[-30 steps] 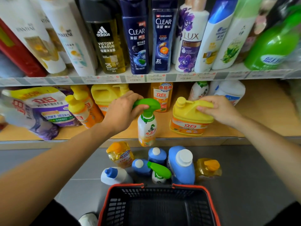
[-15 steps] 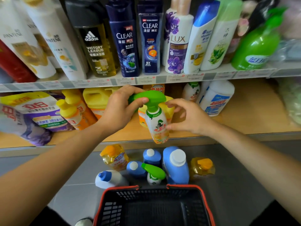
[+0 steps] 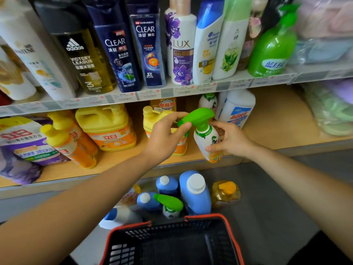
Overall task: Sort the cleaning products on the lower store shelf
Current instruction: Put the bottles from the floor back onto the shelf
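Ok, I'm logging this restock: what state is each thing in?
spray bottle, held in the air, tilted, two-handed
left grip, curled round its green trigger head
right grip, holding its body
yellow jug, upright on the lower shelf, capped
blue bottle, upright on the floor, capped
basket, on the floor, nothing visible inside

lower shelf (image 3: 277,121): wood; held purple pouches (image 3: 24,144) far left, yellow pump bottles (image 3: 66,142), yellow jug (image 3: 107,129), white bottle (image 3: 236,106) at back.
upper shelf (image 3: 223,86): row of upright shampoo bottles (image 3: 147,50), green pump bottle (image 3: 273,46) toward right.
floor (image 3: 277,197): grey; blue bottles (image 3: 194,192), green-capped sprayer (image 3: 170,205), amber bottle (image 3: 225,194) clustered just beside basket (image 3: 232,232).
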The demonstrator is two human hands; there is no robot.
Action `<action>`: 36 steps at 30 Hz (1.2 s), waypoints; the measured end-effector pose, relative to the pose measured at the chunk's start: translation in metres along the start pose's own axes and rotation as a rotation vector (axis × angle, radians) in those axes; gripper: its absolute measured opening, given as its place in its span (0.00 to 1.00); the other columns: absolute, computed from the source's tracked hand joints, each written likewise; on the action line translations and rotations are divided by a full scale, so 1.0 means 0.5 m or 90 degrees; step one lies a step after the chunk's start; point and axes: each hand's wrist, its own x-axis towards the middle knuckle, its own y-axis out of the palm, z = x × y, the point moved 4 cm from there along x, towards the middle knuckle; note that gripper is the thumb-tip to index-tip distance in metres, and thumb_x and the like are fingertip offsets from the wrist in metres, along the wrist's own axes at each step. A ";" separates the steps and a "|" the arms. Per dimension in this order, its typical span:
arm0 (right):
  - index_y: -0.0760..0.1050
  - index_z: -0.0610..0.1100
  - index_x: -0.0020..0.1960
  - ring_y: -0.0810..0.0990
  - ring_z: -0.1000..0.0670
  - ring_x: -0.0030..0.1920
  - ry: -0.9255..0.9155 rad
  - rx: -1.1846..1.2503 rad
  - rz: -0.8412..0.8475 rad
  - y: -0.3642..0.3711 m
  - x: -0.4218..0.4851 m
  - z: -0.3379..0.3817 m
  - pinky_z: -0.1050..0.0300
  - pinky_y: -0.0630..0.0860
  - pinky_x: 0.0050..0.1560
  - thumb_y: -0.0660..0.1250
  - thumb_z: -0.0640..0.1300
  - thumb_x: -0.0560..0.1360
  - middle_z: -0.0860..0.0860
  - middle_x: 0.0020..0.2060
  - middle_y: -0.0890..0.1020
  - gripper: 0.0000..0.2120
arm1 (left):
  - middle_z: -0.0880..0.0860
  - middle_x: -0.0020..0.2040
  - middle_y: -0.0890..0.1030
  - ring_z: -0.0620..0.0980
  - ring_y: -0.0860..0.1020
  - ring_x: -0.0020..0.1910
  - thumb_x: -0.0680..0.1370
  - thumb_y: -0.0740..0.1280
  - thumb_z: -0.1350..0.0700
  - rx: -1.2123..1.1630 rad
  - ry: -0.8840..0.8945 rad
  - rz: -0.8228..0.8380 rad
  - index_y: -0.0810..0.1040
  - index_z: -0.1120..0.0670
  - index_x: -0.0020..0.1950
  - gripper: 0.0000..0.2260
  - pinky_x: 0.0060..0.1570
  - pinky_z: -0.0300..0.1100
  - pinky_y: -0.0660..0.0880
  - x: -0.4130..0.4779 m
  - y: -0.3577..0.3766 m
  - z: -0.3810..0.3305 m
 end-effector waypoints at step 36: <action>0.82 0.51 0.55 0.82 0.59 0.48 0.025 -0.145 0.226 0.175 -0.067 0.013 0.65 0.78 0.49 0.79 0.50 0.70 0.57 0.47 0.84 0.15 | 0.56 0.66 0.76 0.56 0.76 0.63 0.78 0.72 0.56 0.415 0.227 0.186 0.77 0.57 0.69 0.20 0.59 0.48 0.75 -0.094 -0.099 0.151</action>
